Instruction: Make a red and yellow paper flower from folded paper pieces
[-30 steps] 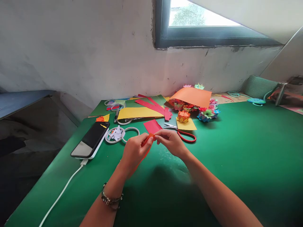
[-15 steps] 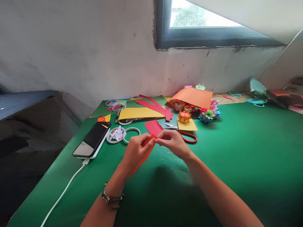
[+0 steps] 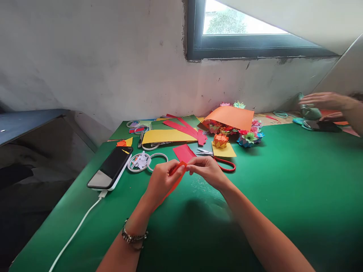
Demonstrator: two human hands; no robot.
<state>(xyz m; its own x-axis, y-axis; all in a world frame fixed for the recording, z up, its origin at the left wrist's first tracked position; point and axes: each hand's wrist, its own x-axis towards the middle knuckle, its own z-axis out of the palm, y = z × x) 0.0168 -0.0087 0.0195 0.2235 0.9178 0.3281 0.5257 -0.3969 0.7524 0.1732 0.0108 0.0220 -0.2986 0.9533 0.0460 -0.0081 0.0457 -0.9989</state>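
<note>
Pinched between thumb and fingers of my left hand (image 3: pixel 166 179) is a strip of orange paper (image 3: pixel 173 187), which hangs down behind that hand toward the wrist. My right hand (image 3: pixel 206 172) is closed in a pinch at the strip's upper end, the fingertips of both hands almost touching. Just beyond them lies a piece of red paper (image 3: pixel 184 152). Scissors (image 3: pixel 225 163) with red handles rest right of it, partly over a yellow paper square (image 3: pixel 227 150). An orange and yellow folded paper piece (image 3: pixel 221 140) sits on that square.
Left are a phone (image 3: pixel 112 166) with a white cable (image 3: pixel 76 230) and tape rings (image 3: pixel 157 155), one holding paper scraps. Yellow sheets (image 3: pixel 170 135) and red strips lie behind. Paper flowers (image 3: pixel 251 136) stand under an orange sheet (image 3: pixel 231 116). Another person's hands (image 3: pixel 329 104) are at far right.
Another person's hands have come in at the far right, over the things there. My own hands stay nearly still on the orange strip.
</note>
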